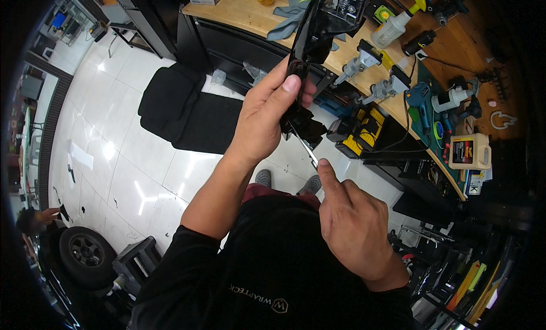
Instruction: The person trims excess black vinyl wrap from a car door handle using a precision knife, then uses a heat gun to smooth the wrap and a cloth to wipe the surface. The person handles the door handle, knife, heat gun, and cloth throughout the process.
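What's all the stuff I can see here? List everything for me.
glossy panel: one, black, held up in front of the bench
thin tool: one, silvery, below the panel
workbench: one, wooden top, upper right
spray bottle: one, clear with yellow trigger, on the bench
jug: one, cream, bench's right end
mat: one, black, on white floor
tyre: one, black, lower left
left hand: grips the panel's lower end
right hand: holds the thin tool

Black long-sleeve top, sleeves pushed up toward the elbows, forearms bare. Small pale logo print on the chest. Dark red shorts below the hem. Grey shoes on the feet. Left hand (263, 121) and right hand (354, 226) bare, ungloved.
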`<move>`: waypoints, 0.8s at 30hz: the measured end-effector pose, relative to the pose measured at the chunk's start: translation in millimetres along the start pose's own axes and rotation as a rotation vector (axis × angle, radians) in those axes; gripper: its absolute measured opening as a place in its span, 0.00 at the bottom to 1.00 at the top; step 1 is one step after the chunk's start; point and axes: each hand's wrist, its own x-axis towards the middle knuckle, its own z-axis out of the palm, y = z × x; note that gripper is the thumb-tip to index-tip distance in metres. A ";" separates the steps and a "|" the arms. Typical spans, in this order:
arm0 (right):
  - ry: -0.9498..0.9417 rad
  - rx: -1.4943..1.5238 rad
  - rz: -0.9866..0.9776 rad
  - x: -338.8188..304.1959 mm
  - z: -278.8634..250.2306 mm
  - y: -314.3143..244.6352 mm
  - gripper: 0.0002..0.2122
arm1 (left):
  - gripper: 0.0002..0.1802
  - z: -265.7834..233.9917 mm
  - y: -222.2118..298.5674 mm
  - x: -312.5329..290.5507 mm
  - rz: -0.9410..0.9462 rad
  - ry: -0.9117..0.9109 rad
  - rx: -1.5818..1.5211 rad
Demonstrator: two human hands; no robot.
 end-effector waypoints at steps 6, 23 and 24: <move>-0.013 0.015 0.001 -3.0 -0.4 2.8 0.28 | 0.22 0.1 -1.8 1.5 -0.007 -0.004 -0.011; -0.130 0.308 -0.072 6.7 7.1 28.9 0.13 | 0.31 -50.7 -25.4 6.2 -0.288 0.266 -0.086; 0.068 0.205 -0.073 2.7 23.2 29.8 0.15 | 0.34 -29.2 -30.0 13.8 -0.314 0.319 0.006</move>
